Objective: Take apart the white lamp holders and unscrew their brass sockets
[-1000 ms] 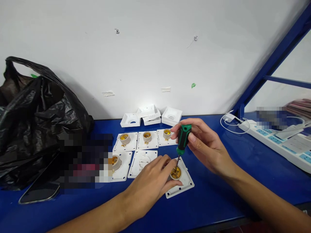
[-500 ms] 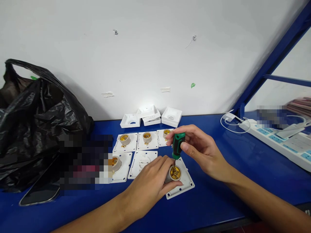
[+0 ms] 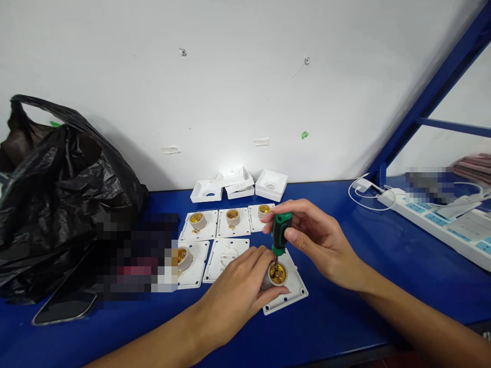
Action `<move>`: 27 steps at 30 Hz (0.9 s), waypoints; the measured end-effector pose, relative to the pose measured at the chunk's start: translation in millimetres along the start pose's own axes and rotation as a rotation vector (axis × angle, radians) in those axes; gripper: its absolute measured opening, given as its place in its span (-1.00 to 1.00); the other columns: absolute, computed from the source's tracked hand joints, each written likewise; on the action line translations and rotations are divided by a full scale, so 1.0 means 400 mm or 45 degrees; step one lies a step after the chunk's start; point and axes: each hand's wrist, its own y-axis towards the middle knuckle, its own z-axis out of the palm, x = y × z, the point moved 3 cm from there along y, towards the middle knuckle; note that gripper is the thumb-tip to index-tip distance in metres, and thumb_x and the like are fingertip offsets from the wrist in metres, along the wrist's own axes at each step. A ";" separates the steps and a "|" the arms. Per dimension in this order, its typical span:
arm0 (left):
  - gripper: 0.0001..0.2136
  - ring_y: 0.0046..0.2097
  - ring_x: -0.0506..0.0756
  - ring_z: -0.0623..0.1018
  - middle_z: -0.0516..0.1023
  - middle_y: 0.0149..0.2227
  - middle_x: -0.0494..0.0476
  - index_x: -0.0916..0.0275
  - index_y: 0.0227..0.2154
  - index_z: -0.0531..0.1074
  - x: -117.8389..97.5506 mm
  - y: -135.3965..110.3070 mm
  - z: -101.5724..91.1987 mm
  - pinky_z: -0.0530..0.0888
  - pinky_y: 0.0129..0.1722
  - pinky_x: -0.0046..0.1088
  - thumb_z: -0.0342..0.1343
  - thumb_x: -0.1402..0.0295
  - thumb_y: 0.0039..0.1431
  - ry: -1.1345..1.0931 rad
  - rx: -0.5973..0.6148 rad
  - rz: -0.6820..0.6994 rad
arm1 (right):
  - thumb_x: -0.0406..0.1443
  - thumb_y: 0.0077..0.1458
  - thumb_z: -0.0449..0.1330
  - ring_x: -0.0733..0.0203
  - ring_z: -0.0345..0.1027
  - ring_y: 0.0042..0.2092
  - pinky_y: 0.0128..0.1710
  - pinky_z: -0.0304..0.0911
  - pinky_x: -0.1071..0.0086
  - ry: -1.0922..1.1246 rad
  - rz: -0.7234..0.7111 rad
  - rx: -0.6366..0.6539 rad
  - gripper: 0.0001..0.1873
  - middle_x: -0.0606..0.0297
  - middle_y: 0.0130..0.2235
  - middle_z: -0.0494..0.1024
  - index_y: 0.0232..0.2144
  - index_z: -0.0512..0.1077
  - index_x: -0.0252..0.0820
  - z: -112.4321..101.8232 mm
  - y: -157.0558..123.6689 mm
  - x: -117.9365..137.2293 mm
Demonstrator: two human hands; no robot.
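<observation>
A white square lamp holder plate (image 3: pixel 293 291) with a brass-lined socket (image 3: pixel 277 273) lies on the blue bench. My left hand (image 3: pixel 236 294) is closed round the socket's side, thumb along its front. My right hand (image 3: pixel 316 243) is closed on a green-and-black screwdriver (image 3: pixel 280 232), held upright with its tip down inside the socket.
Several more lamp holder plates (image 3: pixel 233 222) lie in rows behind, with empty white covers (image 3: pixel 270 184) by the wall. A black plastic bag (image 3: pixel 53 184) and a phone (image 3: pixel 65 306) sit at the left. A white power strip (image 3: pixel 441 225) and cable (image 3: pixel 362 191) lie at the right.
My right hand has lowered the screwdriver and brought it left, so its tip now sits deep in the socket. My left hand has stayed on the socket.
</observation>
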 end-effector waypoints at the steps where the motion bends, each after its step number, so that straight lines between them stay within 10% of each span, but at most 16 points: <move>1: -0.66 -0.07 0.23 0.61 0.54 -0.10 0.09 0.17 -0.03 0.31 -0.001 0.000 -0.001 0.60 -0.10 -0.20 0.36 0.25 0.33 0.001 0.000 0.005 | -0.33 0.43 0.22 0.31 0.55 0.02 -0.02 0.51 0.44 -0.010 -0.004 -0.015 -0.70 0.29 0.03 0.63 0.13 0.54 0.07 -0.002 0.000 0.000; 27: -0.67 -0.01 0.26 0.63 0.57 -0.05 0.13 0.17 0.02 0.36 0.001 -0.001 -0.002 0.62 -0.02 -0.15 0.35 0.24 0.35 -0.012 0.003 -0.016 | -0.30 0.47 0.16 0.16 0.52 0.12 0.07 0.53 0.23 -0.059 0.041 0.097 -0.66 0.21 0.16 0.59 0.20 0.49 0.12 0.002 -0.004 0.004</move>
